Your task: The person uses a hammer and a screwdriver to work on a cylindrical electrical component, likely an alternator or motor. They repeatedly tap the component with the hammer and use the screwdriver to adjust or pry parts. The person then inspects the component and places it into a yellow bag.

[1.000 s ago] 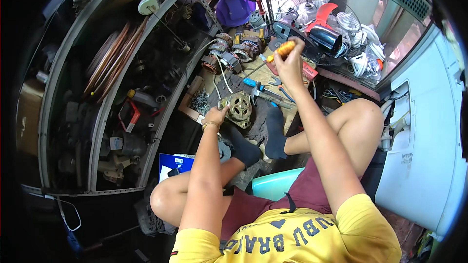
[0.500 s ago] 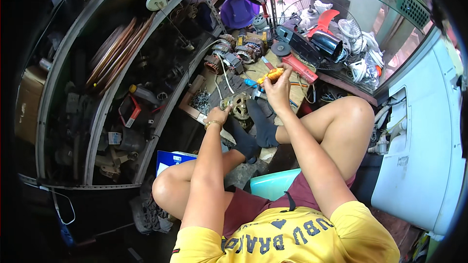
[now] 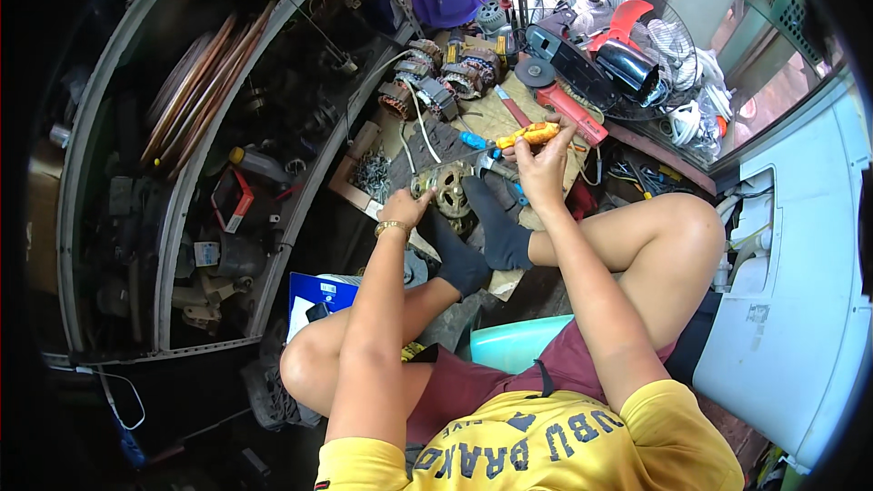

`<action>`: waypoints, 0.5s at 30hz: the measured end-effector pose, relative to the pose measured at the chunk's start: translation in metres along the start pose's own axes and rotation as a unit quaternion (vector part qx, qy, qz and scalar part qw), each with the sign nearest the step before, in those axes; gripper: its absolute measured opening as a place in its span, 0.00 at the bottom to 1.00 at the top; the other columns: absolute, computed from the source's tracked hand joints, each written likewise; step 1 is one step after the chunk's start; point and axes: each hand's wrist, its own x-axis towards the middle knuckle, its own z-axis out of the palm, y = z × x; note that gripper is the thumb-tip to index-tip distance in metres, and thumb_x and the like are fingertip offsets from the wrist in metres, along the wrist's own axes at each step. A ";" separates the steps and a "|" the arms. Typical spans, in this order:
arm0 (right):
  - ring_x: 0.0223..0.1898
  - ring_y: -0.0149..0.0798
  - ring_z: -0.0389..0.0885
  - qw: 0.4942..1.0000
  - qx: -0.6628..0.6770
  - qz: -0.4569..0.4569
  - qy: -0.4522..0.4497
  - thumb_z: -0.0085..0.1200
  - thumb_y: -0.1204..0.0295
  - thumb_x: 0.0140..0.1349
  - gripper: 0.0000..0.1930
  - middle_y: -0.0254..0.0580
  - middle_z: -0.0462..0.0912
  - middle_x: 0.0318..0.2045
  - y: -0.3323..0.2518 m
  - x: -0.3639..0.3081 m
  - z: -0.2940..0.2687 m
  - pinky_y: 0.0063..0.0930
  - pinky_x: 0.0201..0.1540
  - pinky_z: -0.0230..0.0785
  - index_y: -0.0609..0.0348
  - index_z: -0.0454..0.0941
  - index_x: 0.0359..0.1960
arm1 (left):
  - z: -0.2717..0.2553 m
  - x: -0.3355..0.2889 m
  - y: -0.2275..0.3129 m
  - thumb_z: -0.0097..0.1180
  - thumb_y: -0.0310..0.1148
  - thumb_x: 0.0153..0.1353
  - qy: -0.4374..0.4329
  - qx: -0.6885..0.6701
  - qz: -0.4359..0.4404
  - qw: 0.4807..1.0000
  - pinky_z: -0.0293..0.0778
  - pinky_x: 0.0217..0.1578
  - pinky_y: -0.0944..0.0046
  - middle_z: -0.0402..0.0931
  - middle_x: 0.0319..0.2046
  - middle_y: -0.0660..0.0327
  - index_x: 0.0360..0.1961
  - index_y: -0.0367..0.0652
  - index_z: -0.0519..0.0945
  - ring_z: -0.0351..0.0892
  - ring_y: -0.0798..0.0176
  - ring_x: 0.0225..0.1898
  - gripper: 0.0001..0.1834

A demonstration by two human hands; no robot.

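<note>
1. Gripping orange-handled screwdriver [image 3: 530,135] w/ R hand [image 3: 544,164], closed round handle.
2. Touching edge of metal motor hsg [image 3: 450,191] w/ L hand [image 3: 405,208], part-curled; can't tell if gripped.
3. See hsg btwn L hand & dark-gray R sock [image 3: 497,225], near blue-handled tool [image 3: 474,140].

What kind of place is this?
Probably a small electric-motor or appliance repair workshop, going by the wound motor stators, the red angle grinder and the metal motor housing at the left hand.
</note>
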 end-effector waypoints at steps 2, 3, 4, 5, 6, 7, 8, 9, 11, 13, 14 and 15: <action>0.27 0.34 0.83 1.000 0.028 0.007 -0.009 0.50 0.87 0.61 0.22 0.45 0.75 0.35 -0.002 0.000 0.002 0.26 0.31 0.78 0.59 0.55 0.52 | -0.004 0.004 0.000 0.47 0.77 0.56 -0.036 0.010 -0.019 0.999 0.73 0.55 0.42 0.81 0.53 0.44 0.50 0.39 0.83 0.80 0.42 0.56 0.48; 0.27 0.34 0.83 1.000 0.028 0.009 -0.009 0.50 0.87 0.61 0.22 0.45 0.75 0.35 -0.002 -0.001 0.005 0.26 0.31 0.78 0.59 0.55 0.52 | -0.005 0.003 -0.001 0.47 0.77 0.56 -0.037 0.011 -0.020 0.999 0.73 0.55 0.42 0.81 0.53 0.44 0.50 0.39 0.83 0.80 0.42 0.56 0.48; 0.27 0.34 0.83 1.000 0.020 0.003 -0.008 0.50 0.87 0.61 0.22 0.45 0.75 0.35 -0.001 -0.001 0.006 0.26 0.31 0.78 0.59 0.55 0.52 | -0.006 0.004 0.000 0.47 0.78 0.56 -0.037 0.015 -0.016 0.999 0.74 0.54 0.43 0.81 0.52 0.43 0.50 0.38 0.84 0.80 0.41 0.56 0.49; 0.27 0.34 0.83 1.000 0.012 -0.003 -0.007 0.50 0.87 0.61 0.22 0.45 0.75 0.35 0.000 -0.001 0.007 0.26 0.32 0.78 0.59 0.55 0.52 | -0.007 0.005 0.001 0.47 0.78 0.56 -0.037 0.019 -0.012 0.999 0.75 0.53 0.44 0.81 0.51 0.42 0.49 0.38 0.84 0.80 0.41 0.55 0.49; 0.27 0.34 0.83 1.000 0.012 -0.003 -0.006 0.50 0.87 0.61 0.22 0.45 0.75 0.35 0.000 0.000 0.005 0.26 0.32 0.78 0.59 0.55 0.52 | -0.008 0.006 0.002 0.47 0.78 0.56 -0.037 0.020 -0.012 0.999 0.75 0.53 0.44 0.81 0.51 0.42 0.49 0.38 0.84 0.80 0.41 0.55 0.49; 0.27 0.34 0.83 1.000 0.019 0.002 -0.005 0.50 0.87 0.61 0.22 0.45 0.75 0.35 0.000 0.000 0.005 0.26 0.32 0.78 0.59 0.55 0.52 | -0.009 0.006 0.002 0.47 0.78 0.56 -0.044 0.021 -0.008 0.999 0.75 0.53 0.44 0.81 0.51 0.42 0.49 0.37 0.84 0.80 0.41 0.55 0.49; 0.27 0.34 0.83 1.000 0.026 0.007 -0.005 0.50 0.88 0.61 0.23 0.44 0.75 0.35 0.001 0.001 0.004 0.26 0.32 0.78 0.59 0.55 0.52 | -0.010 0.007 0.002 0.47 0.78 0.55 -0.050 0.023 -0.004 0.998 0.75 0.53 0.44 0.82 0.51 0.42 0.49 0.37 0.84 0.81 0.40 0.55 0.50; 0.27 0.34 0.83 1.000 0.027 0.008 -0.005 0.50 0.88 0.61 0.23 0.44 0.75 0.35 0.001 0.001 0.005 0.26 0.32 0.78 0.59 0.55 0.52 | -0.011 0.007 0.002 0.47 0.78 0.55 -0.050 0.024 -0.005 0.998 0.75 0.53 0.44 0.82 0.51 0.42 0.49 0.37 0.84 0.81 0.40 0.55 0.50; 0.27 0.34 0.83 0.999 0.049 0.008 -0.002 0.51 0.88 0.61 0.23 0.45 0.74 0.36 0.003 0.001 0.002 0.26 0.32 0.79 0.59 0.55 0.53 | -0.012 0.006 0.005 0.47 0.79 0.55 -0.050 0.032 -0.004 0.998 0.75 0.54 0.45 0.81 0.51 0.41 0.49 0.37 0.84 0.80 0.40 0.55 0.50; 0.27 0.34 0.83 1.000 0.022 -0.001 -0.004 0.51 0.88 0.61 0.23 0.45 0.74 0.36 0.005 0.000 0.001 0.26 0.32 0.79 0.58 0.55 0.52 | -0.014 0.006 0.005 0.47 0.79 0.55 -0.055 0.031 -0.005 0.998 0.75 0.54 0.45 0.81 0.51 0.41 0.49 0.37 0.84 0.80 0.41 0.56 0.50; 0.28 0.34 0.83 1.000 -0.003 -0.009 -0.007 0.51 0.88 0.61 0.23 0.45 0.74 0.36 0.005 0.000 0.001 0.27 0.32 0.79 0.58 0.55 0.52 | -0.014 0.006 0.005 0.47 0.79 0.55 -0.060 0.031 -0.006 0.998 0.75 0.55 0.45 0.81 0.51 0.41 0.49 0.36 0.84 0.80 0.41 0.56 0.50; 0.28 0.34 0.83 1.000 -0.003 -0.009 -0.007 0.51 0.88 0.61 0.23 0.45 0.74 0.36 0.006 0.000 0.000 0.27 0.32 0.79 0.58 0.55 0.52 | -0.014 0.006 0.005 0.47 0.79 0.55 -0.061 0.031 -0.006 0.998 0.75 0.55 0.45 0.81 0.51 0.41 0.49 0.36 0.84 0.80 0.41 0.56 0.50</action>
